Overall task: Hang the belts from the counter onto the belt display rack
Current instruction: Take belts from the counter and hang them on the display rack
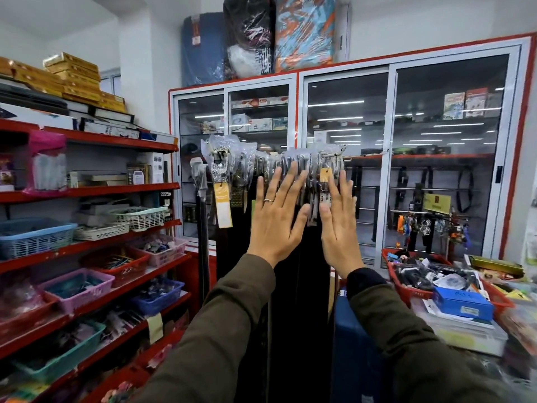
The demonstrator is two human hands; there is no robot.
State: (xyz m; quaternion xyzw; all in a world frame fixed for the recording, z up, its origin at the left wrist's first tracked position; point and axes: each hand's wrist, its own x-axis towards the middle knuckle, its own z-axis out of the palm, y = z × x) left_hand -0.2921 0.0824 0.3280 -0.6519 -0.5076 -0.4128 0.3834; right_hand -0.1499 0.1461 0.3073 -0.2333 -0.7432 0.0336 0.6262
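Observation:
Several dark belts (232,257) hang side by side from the belt display rack (353,157) straight ahead, their buckles wrapped in clear plastic, some with yellow tags. My left hand (276,219) is raised flat in front of the belts, fingers spread, a ring on one finger, holding nothing. Just to its right my right hand (338,225) is also up with fingers apart and nothing in it. Both palms face the hanging belts. Whether they touch the belts I cannot tell.
Red shelving (87,193) with plastic baskets of small goods runs along the left. A glass-door cabinet (389,158) stands behind the rack. At the right, the counter carries a red basket (406,289) of packaged items, a blue box (462,305) and papers.

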